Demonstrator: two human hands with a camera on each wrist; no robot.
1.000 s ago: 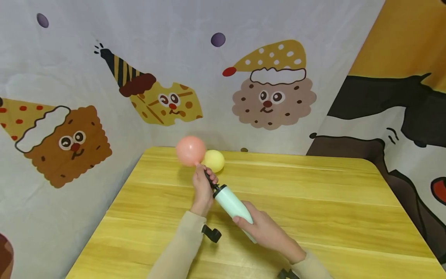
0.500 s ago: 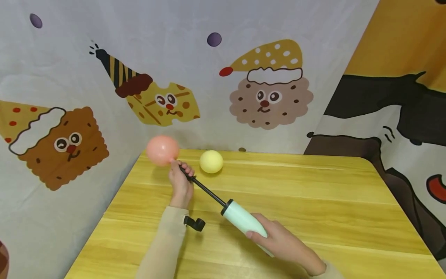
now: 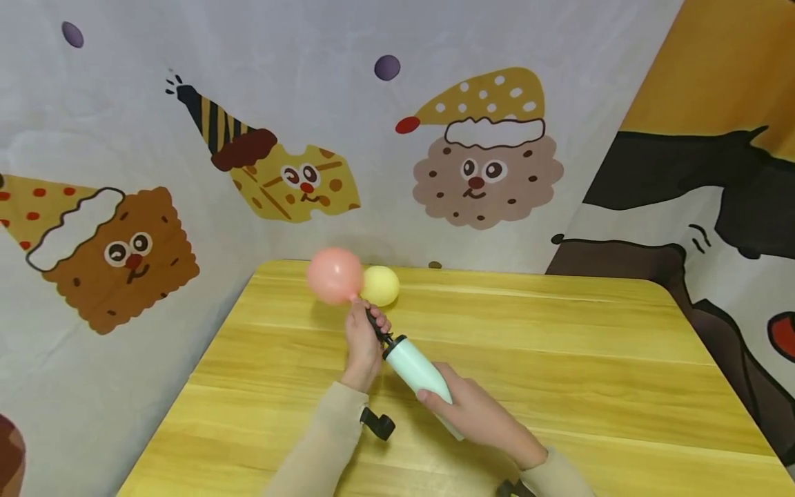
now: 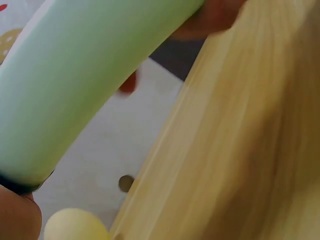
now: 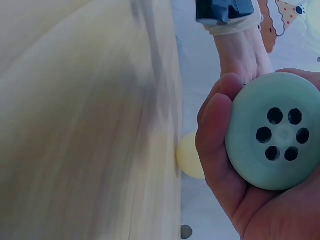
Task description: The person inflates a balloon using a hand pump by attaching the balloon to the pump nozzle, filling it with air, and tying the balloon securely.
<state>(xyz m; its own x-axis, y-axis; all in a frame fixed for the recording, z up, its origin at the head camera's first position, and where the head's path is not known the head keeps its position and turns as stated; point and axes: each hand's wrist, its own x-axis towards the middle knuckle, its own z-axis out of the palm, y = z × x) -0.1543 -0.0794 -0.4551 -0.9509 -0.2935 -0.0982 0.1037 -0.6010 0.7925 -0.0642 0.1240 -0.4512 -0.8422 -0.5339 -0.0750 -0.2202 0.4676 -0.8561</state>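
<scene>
A mint-green balloon pump (image 3: 415,373) with black end fittings slants across the middle of the head view. My right hand (image 3: 481,414) grips its barrel near the lower end; in the right wrist view the fingers curl round the holed end cap (image 5: 282,132). Up at the nozzle, my left hand (image 3: 365,338) holds the black handle (image 3: 376,326) with curled fingers. An inflated pink balloon (image 3: 335,276) sits on the nozzle, its neck right at my left thumb. The pump's rod is almost wholly inside the barrel.
A yellow balloon (image 3: 381,286) lies at the back of the wooden table (image 3: 590,359), just behind the pink one. A printed cloth (image 3: 385,138) hangs along the table's back and left side. Black camera mounts (image 3: 377,422) stick out at my wrists.
Half a second ago my hands were farther apart with the black rod drawn out. Since then they have come together, the rod sliding in and the pink balloon moving right, much as it stood earlier.
</scene>
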